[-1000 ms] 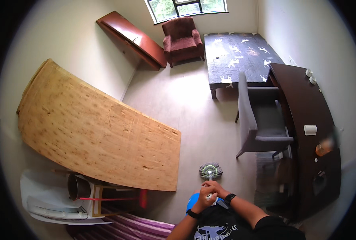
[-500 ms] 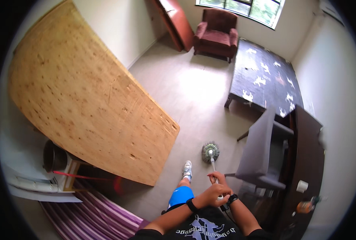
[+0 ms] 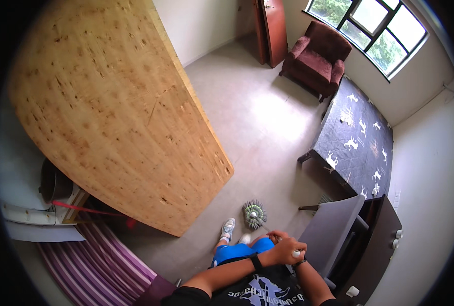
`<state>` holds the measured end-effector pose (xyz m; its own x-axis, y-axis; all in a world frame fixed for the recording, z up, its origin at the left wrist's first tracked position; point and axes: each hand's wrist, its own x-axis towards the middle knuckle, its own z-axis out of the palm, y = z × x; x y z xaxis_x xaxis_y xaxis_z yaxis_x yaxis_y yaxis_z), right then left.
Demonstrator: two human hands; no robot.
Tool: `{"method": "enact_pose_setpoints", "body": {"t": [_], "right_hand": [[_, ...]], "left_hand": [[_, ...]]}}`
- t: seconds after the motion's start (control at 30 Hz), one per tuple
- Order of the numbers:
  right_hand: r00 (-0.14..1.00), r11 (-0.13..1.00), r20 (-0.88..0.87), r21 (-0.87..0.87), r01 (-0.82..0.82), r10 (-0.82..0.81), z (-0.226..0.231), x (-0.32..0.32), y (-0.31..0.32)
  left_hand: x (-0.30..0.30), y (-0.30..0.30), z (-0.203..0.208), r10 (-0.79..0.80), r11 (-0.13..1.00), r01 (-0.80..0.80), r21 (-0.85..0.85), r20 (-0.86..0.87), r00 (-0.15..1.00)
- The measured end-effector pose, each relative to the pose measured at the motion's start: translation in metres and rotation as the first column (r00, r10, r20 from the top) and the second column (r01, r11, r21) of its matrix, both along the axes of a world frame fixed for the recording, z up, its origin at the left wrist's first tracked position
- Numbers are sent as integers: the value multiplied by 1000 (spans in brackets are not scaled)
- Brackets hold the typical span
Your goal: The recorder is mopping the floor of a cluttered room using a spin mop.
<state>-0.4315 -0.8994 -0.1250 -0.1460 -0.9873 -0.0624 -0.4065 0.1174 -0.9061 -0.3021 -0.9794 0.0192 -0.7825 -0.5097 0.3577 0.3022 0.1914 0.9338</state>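
A long-handled scrub brush (image 3: 255,214) rests with its round, grey-green bristled head on the floor, just ahead of my feet. My left hand (image 3: 289,250) is wrapped round the top end of its pole, whose white tip pokes out of the fist. Lower on the pole, my right hand (image 3: 277,236) is closed too, partly hidden behind the left. Most of the pole is covered by my hands; a short piece shows near the brush head.
A big wooden board (image 3: 114,112) leans across the left. On the right stand a grey chair (image 3: 329,229), a dark desk (image 3: 372,255) and a low bed base (image 3: 357,137) with a patterned dark cover. A maroon armchair (image 3: 316,61) stands below the window (image 3: 372,30). Striped purple fabric (image 3: 94,265) lies lower left.
The view has turned, shifting the armchair and bed base right. The brush head is nearer my feet and further left in the picture. My second shoe has come into sight. Both hands keep their grip.
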Motion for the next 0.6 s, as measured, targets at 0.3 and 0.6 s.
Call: {"method": "enact_pose_setpoints", "body": {"t": [0.3,0.6], "right_hand": [[994,967,-91,-252,42,-67,26,-80,-132],[961,972,-143,20,-235,235,4,-212,-222]], "left_hand": [[-72,-58,2,-19,955,14,-297,-13,1000],[-194,-178,-7,-5,990,20,-137,111,994]]}}
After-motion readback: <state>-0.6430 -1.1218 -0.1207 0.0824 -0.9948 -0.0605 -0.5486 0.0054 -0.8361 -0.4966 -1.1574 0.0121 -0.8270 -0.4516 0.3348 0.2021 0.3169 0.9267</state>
